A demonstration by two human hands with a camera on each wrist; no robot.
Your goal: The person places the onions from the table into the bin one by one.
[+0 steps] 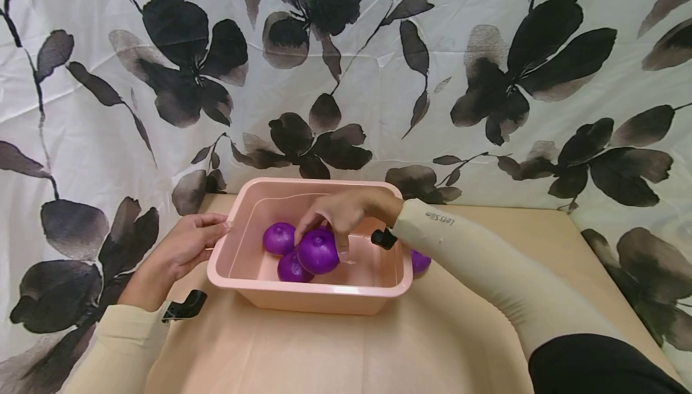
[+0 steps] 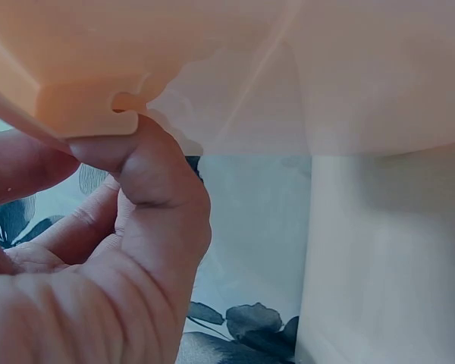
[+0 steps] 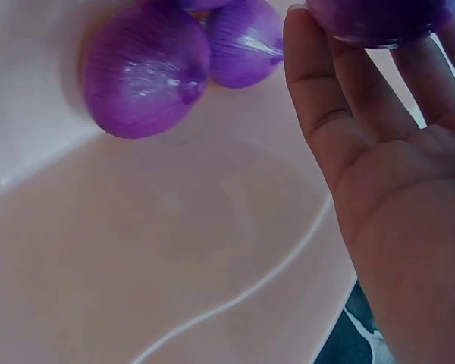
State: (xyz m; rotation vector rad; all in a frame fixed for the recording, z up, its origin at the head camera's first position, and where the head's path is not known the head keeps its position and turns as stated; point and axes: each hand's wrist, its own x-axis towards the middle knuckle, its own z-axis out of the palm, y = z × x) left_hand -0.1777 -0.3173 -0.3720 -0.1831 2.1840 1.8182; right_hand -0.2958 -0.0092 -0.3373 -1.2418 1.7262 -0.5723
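Observation:
My left hand (image 1: pixel 186 242) pinches the left rim of a pink plastic basin (image 1: pixel 310 303); the left wrist view shows the thumb and fingers on its rim (image 2: pixel 91 125). Reaching down into the basin, my right hand (image 1: pixel 343 217) holds a shiny purple onion (image 1: pixel 319 252) in its fingers. That held onion (image 3: pixel 394 19) is cut off at the top of the right wrist view. Two more purple onions, one farther back (image 1: pixel 278 238) and one nearer (image 1: pixel 294 269), lie in the left half of the basin, partly covered by the held one.
Another purple onion (image 1: pixel 420 262) shows outside the basin, just past its right wall, partly hidden. The basin stands on a beige table (image 1: pixel 346 352). Behind and at the sides hangs a white cloth (image 1: pixel 378 100) with dark flowers.

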